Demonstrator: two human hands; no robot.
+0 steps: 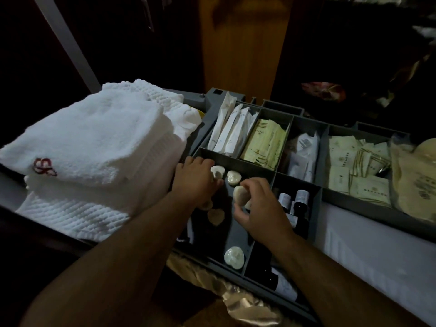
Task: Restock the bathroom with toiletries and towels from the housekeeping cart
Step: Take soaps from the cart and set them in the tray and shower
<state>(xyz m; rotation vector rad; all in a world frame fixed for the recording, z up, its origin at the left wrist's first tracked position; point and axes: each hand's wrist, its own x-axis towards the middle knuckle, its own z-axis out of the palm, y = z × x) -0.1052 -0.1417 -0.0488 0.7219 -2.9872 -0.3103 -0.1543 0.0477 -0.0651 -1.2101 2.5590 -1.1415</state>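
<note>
Head camera looks down on a dim cart top. At nine o'clock a stack of white towels [89,147] sits just beside a grey divided tray [205,152]. The left hand [195,182] reaches into the tray's soap compartment, fingers bent near a pale soap [217,172]; whether it grasps anything cannot be told. A loose soap [215,216] lies at six o'clock of that hand. The right hand [259,208] pinches a heart-shaped soap [240,195] between thumb and fingers, above the same compartment. Small dark bottles [295,201] stand at three o'clock of it. White sachets [230,128] and yellow packets [266,145] fill the compartments at twelve o'clock, cream packets [354,166] at two o'clock
</note>
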